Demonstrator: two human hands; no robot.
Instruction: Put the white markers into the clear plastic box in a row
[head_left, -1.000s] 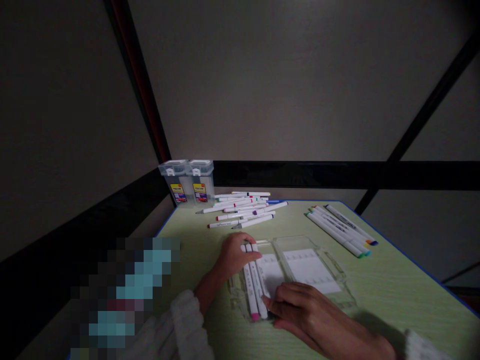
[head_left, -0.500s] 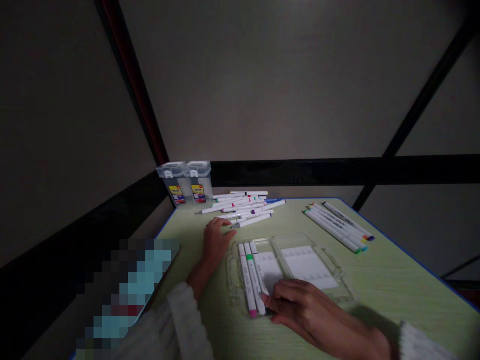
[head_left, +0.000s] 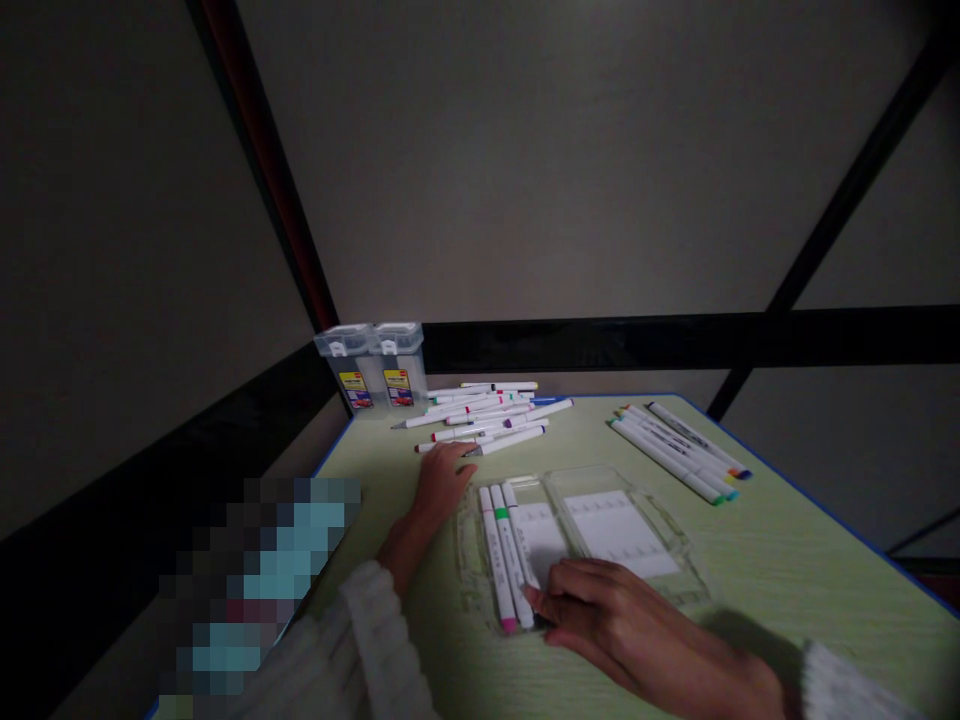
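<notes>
A clear plastic case (head_left: 463, 580) lies opened flat on the table, with white paper inserts in both halves. Three white markers (head_left: 504, 555) lie side by side in its left half, one with a pink end and one with a green band. My right hand (head_left: 607, 625) has its fingers curled together at the near end of the rightmost marker (head_left: 523, 540), partly hiding it. My left hand (head_left: 444, 485) reaches to the near edge of a loose pile of white markers (head_left: 487, 410). Its fingertips are by a grey-tipped marker (head_left: 510, 440), thumb held apart from the fingers.
Two clear lidded boxes (head_left: 379, 370) with yellow labels stand at the back left corner. Several more markers (head_left: 675, 452) lie in a group at the right. A blurred-out flat object (head_left: 292, 560) is at the left edge. Walls close in the table's back and left.
My left hand has shifted slightly right and drawn back a little, uncovering red-ended markers in the pile. My right hand and the markers in the case have barely moved.
</notes>
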